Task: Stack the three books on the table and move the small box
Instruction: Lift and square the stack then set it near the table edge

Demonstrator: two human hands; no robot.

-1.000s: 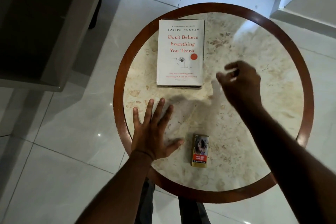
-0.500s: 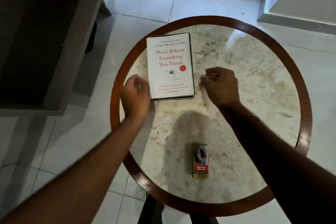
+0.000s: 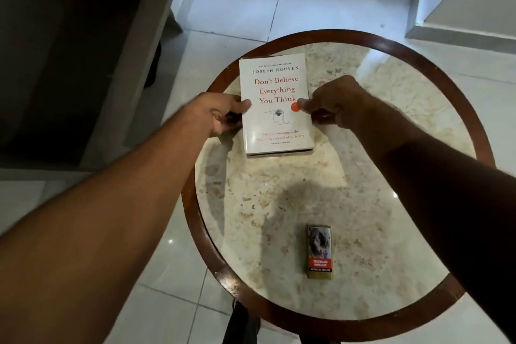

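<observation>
A white book (image 3: 275, 120) with red title lettering lies face up on the far left part of the round marble table (image 3: 405, 126). A dark edge shows under its right and near sides; I cannot tell whether other books lie beneath. My left hand (image 3: 220, 113) grips its left edge, thumb on the cover. My right hand (image 3: 331, 106) grips its right edge, thumb on the cover beside the orange dot. The small box (image 3: 319, 252), gold with a red label, lies flat near the table's front edge, apart from both hands.
The table has a dark wooden rim (image 3: 195, 232). A dark cabinet (image 3: 69, 50) stands to the left on the white tiled floor (image 3: 237, 3). A raised white step (image 3: 460, 33) sits at the far right.
Both hands have closed in from beside the book and now hold its left and right edges. The view has tilted so the table sits lower in frame.
</observation>
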